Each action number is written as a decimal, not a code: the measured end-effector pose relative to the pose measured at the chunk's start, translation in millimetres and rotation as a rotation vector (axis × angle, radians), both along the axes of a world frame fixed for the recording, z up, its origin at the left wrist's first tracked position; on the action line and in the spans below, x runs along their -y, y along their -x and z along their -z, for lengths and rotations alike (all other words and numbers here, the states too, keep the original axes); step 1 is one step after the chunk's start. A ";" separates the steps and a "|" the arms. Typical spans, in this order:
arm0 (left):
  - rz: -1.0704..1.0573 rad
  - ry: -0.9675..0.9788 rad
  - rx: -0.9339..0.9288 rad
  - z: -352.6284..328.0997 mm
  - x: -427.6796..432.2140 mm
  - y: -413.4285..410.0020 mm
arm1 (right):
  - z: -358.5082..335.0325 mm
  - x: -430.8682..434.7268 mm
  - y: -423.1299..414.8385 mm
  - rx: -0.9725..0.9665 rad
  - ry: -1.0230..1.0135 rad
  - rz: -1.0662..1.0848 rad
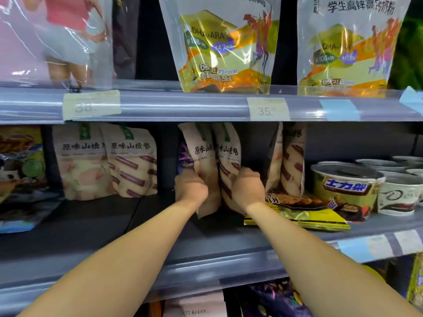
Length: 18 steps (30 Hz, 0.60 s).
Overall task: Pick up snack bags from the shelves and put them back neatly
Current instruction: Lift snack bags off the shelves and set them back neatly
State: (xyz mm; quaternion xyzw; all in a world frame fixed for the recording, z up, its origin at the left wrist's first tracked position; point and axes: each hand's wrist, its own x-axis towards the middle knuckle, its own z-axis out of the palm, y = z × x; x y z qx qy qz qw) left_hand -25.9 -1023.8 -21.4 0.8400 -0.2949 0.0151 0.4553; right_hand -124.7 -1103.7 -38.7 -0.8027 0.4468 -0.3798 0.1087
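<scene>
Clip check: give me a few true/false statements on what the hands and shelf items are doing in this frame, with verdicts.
1. Both hands grip cream snack bags on the middle shelf. True: left hand holds the left bag, right hand the right bag.
2. The held bags lie flat. False: they stand upright.
3. A yellow packet lies flat right of the right hand. True.
4. The Snickers tub sits on the top shelf. False: it is on the middle shelf.
</scene>
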 end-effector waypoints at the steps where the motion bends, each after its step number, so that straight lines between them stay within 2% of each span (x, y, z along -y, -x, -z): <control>1: -0.014 0.031 0.012 -0.5 -3.0 -1.8 | -0.7 0.7 1.3 0.008 0.002 0.001; 5: -0.031 0.241 -0.027 -0.9 -18.0 -16.8 | -3.6 2.9 6.0 0.071 0.004 -0.079; 9: -0.075 0.386 -0.121 -2.8 -35.9 -39.3 | -9.1 9.1 9.7 0.208 -0.185 -0.063; 13: -0.007 0.593 -0.230 -6.2 -60.0 -63.4 | -11.7 9.3 7.5 0.347 -0.329 -0.129; 18: 0.132 0.558 -0.275 -8.4 -106.7 -91.7 | -12.7 -8.6 -4.9 0.474 -0.506 -0.277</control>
